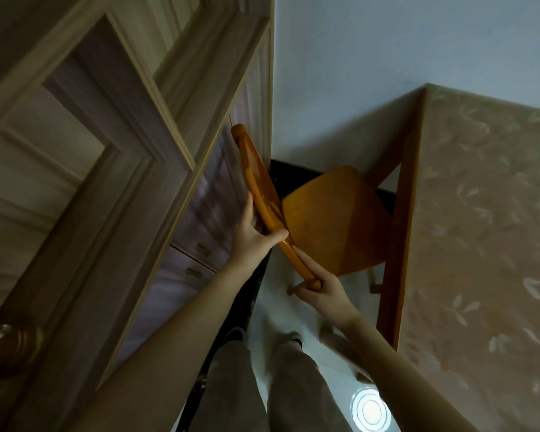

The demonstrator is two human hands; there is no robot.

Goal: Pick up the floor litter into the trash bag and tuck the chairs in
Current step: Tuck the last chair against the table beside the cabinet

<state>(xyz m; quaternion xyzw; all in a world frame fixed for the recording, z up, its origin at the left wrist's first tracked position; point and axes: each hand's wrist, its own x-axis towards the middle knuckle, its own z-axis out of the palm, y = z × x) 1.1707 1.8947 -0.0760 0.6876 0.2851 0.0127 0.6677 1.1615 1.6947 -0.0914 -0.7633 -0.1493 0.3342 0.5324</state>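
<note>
A wooden chair (331, 219) with an orange-brown seat stands between a tall cabinet and a table, its seat partly under the table edge. Its curved backrest (256, 179) runs from upper left to lower right. My left hand (251, 236) grips the middle of the backrest, thumb across its front face. My right hand (320, 293) grips the near end of the same backrest. No litter or trash bag shows in this view.
The table (487, 232) on the right carries a beige leaf-patterned cloth over a wooden frame. A tall panelled cabinet (113, 182) with drawer pulls fills the left. My legs and shoes stand on the glossy white floor (281, 275), leaving a narrow gap.
</note>
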